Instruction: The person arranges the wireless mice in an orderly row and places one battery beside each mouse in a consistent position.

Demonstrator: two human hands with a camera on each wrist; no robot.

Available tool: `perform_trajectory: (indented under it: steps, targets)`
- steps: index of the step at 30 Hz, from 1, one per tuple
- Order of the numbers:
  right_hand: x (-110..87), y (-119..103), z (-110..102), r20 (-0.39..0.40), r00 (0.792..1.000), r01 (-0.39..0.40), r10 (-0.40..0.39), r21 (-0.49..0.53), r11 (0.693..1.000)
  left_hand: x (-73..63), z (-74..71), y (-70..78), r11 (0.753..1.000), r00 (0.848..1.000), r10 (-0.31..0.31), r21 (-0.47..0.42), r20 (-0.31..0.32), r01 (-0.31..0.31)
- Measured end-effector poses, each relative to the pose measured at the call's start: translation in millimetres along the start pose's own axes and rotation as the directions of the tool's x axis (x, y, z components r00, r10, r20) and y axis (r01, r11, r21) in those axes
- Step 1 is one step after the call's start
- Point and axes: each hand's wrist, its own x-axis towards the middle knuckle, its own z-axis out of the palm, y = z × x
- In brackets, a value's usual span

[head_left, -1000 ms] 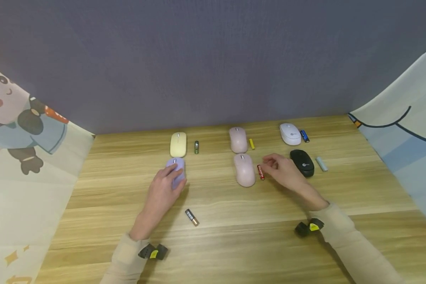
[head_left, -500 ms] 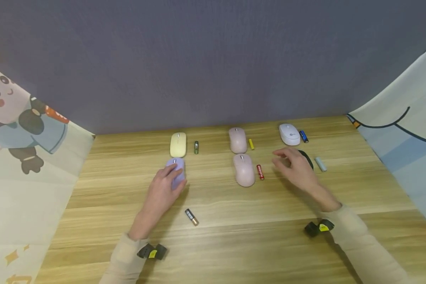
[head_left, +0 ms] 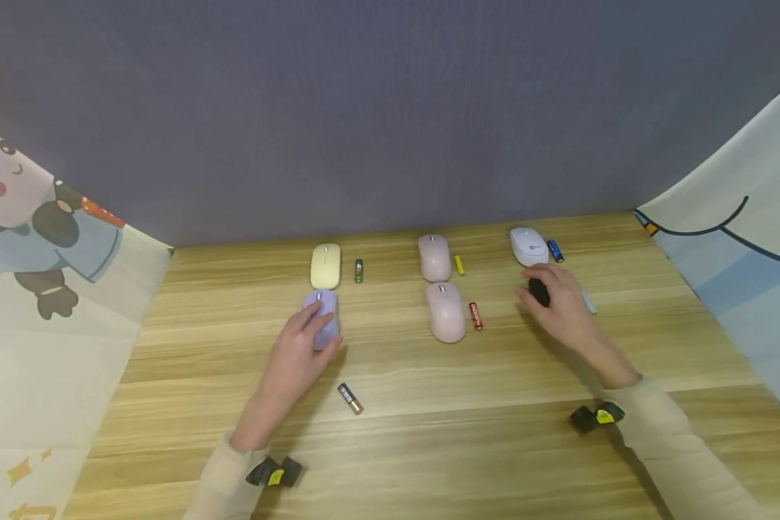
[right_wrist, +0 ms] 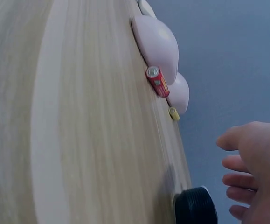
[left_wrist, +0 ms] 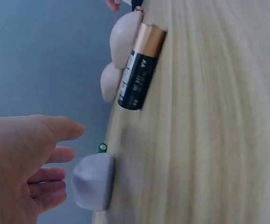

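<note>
In the head view my left hand [head_left: 294, 354] is over a purple computer mouse [head_left: 329, 299], fingers spread and loosely bent. The left wrist view shows those fingertips beside the raised back of the mouse [left_wrist: 93, 182], not wrapped round it. My right hand [head_left: 564, 312] is over a black mouse [head_left: 539, 292] and hides most of it. From the right wrist, the thumb and fingers stand apart above the black mouse [right_wrist: 196, 207], with nothing between them. A black and copper AA battery [head_left: 350, 399] lies in front of the purple mouse. A pale battery [head_left: 588, 302] lies partly hidden behind the right hand.
A yellow mouse [head_left: 326, 266] and a green-black battery [head_left: 359, 271] lie at the back left. Two pink mice, the nearer one [head_left: 446, 313] beside a red battery [head_left: 475, 316], the farther one [head_left: 435, 258] beside a yellow battery [head_left: 458, 265]. Back right: a white mouse [head_left: 529, 247], a blue battery [head_left: 555, 250].
My right hand has moved right, away from the red battery and over the black mouse. The left hand stays over the purple mouse. The batteries and mice lie as before.
</note>
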Motion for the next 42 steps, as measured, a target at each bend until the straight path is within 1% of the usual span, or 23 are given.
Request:
perform_trajectory:
  steps: [2,4,9,12,16,19,22,25,29,31,35,42]
  targets:
    - [-1.5,2,-1,0.0,1.0,0.005,-0.005,-0.012,1.0,-3.0,-3.1,2.1,1.0,1.0,-0.002,-0.001,0.013,0.002]
    - [-3.0,4,-2,0.017,1.0,0.001,-0.001,-0.028,1.0,-6.4,-6.7,4.7,1.0,1.0,0.002,-0.002,0.023,-0.002]
    - [-6.1,8,-5,0.086,0.996,-0.034,0.04,-0.07,0.997,-16.9,-14.6,12.2,0.999,0.999,0.05,0.019,0.005,-0.05]
    - [-7.2,10,-6,0.102,0.994,-0.038,0.046,-0.081,0.996,-24.0,-17.1,16.2,0.996,0.997,0.071,0.05,0.008,-0.071]
    - [-8.5,13,-6,0.111,0.992,-0.044,0.054,-0.087,0.995,-31.8,-18.1,21.0,0.995,0.997,0.068,0.065,0.038,-0.07]
    - [-8.7,13,-7,0.136,0.987,-0.076,0.087,-0.086,0.993,-36.1,-18.1,23.5,0.996,0.996,0.065,0.062,0.058,-0.069]
    - [-8.5,13,-7,0.168,0.978,-0.105,0.12,-0.096,0.99,-39.5,-17.4,24.9,0.994,0.993,0.093,0.057,0.068,-0.097]
    - [-8.2,13,-8,0.196,0.972,-0.111,0.133,-0.116,0.987,-42.7,-16.3,26.5,0.99,0.989,0.129,0.054,0.078,-0.134]
    - [-8.3,14,-8,0.236,0.96,-0.122,0.152,-0.136,0.983,-47.8,-14.5,30.1,0.987,0.983,0.146,0.051,0.113,-0.152]
    - [-8.8,14,-8,0.254,0.952,-0.135,0.168,-0.143,0.98,-50.5,-12.7,31.5,0.987,0.98,0.141,0.052,0.137,-0.149]
    - [-10.2,14,-8,0.277,0.941,-0.156,0.194,-0.155,0.976,-54.9,-8.0,32.2,0.988,0.977,0.135,0.05,0.162,-0.145]
    - [-11.4,13,-9,0.31,0.929,-0.164,0.203,-0.148,0.975,-59.8,-3.8,33.5,0.99,0.984,0.098,0.082,0.152,-0.112]
